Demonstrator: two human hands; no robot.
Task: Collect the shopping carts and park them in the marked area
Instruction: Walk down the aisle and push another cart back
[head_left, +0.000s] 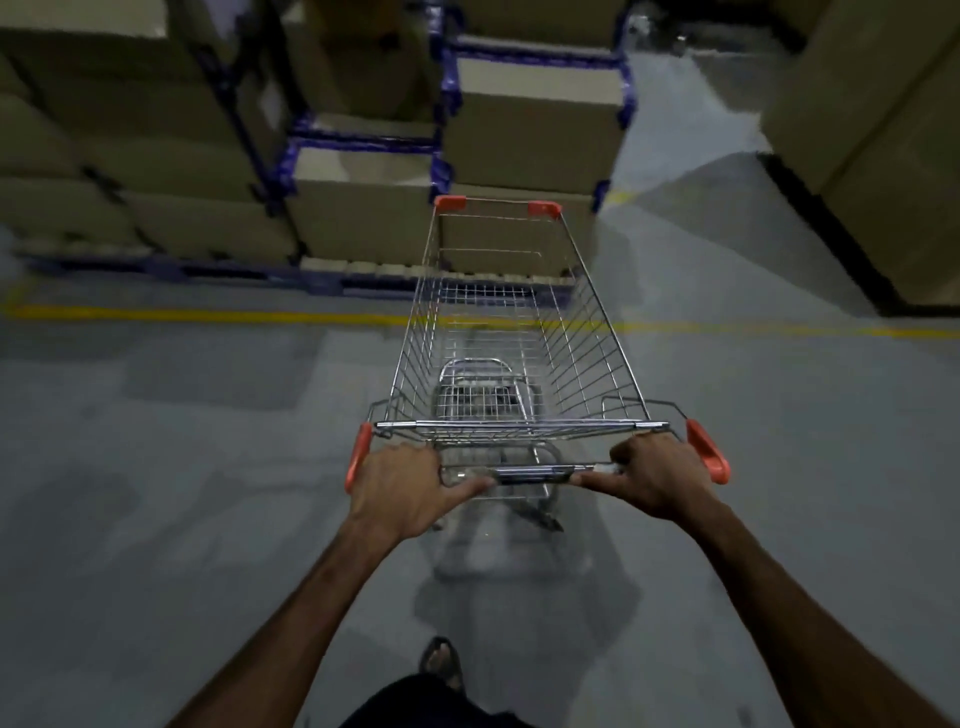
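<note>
The shopping cart (511, 332) is stood on the grey floor (182, 467), its far end over a yellow line (208, 315); its handle (530, 474) is gripped, apparently fully, by the left hand (397, 486) and right hand (657, 475).

Your two forearms are bare up to the frame's lower edge, with no sleeve, watch or band showing on either. Your left hand (397, 486) and right hand (657, 480) wear no gloves, and no rings can be made out in the dim, soft picture. Low in the middle you can see a dark garment (415, 701), black or nearly so; its cut is unclear. Just above it one foot shows in a dark open sandal (441, 662) with straps across the top.
</note>
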